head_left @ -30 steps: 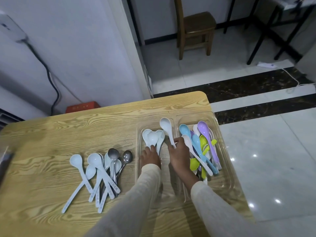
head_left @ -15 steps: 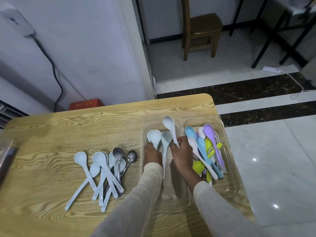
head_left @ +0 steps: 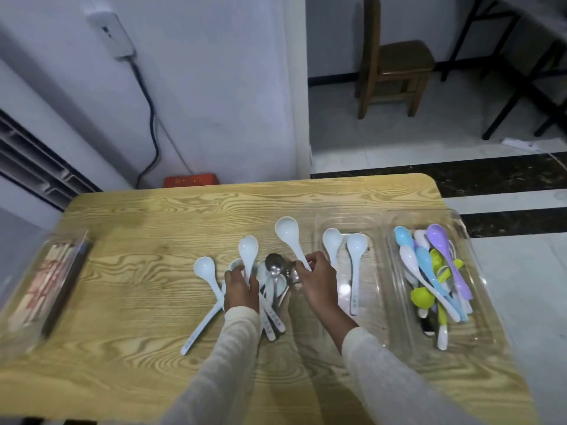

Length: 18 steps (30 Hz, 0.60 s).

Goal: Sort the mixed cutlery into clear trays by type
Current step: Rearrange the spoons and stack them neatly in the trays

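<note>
White plastic handles vanish under curled fingers (head_left: 310,259). The right hand (head_left: 319,282) pinches one white soup spoon (head_left: 288,236) low on its handle, with the bowl pointing away and leftward and the long axis tilted. The left hand (head_left: 241,289) grips a second white spoon (head_left: 248,251), bowl pointing away, handle hidden by the palm. Both hover over a mixed pile of white and steel spoons (head_left: 271,280) on the wooden tabletop (head_left: 153,240), partly covered by the hands. Rightward, a clear tray (head_left: 372,302) holds two white spoons lengthwise, and a further clear tray (head_left: 481,317) holds coloured ones. The left-edge tray (head_left: 21,326) is blurred.
</note>
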Each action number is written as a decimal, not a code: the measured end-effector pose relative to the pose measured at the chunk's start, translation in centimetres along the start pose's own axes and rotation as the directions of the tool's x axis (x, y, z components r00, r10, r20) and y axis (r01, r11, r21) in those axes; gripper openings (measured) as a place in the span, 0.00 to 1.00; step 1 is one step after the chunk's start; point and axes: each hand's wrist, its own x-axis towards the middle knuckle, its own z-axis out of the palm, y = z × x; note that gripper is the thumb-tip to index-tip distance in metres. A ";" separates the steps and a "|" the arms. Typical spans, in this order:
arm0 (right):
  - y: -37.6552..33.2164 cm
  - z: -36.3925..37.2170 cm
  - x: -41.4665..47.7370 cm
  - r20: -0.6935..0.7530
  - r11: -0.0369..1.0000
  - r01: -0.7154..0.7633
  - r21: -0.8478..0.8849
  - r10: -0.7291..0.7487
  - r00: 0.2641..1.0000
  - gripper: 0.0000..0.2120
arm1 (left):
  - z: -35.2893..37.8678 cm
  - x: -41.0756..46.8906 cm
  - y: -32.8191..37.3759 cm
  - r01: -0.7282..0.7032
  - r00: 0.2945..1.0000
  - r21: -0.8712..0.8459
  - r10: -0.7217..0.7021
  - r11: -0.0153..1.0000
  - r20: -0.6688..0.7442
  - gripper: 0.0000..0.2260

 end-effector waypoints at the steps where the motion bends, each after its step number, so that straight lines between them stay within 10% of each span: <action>1: 0.0 1.1 -0.4 0.012 1.000 -0.003 -0.015 0.003 1.000 0.06 | -0.7 0.1 -1.4 0.008 1.000 0.009 -0.008 1.000 0.001 0.17; 9: 1.1 9.4 -2.8 0.040 0.995 0.009 -0.100 -0.006 0.999 0.04 | -4.0 2.6 -9.3 0.124 0.983 0.086 -0.134 0.989 0.125 0.16; 18: 2.3 13.0 -2.9 0.030 0.843 0.112 -0.527 -0.113 0.993 0.16 | -5.4 5.0 -10.1 -0.273 0.952 0.337 0.204 0.901 0.227 0.20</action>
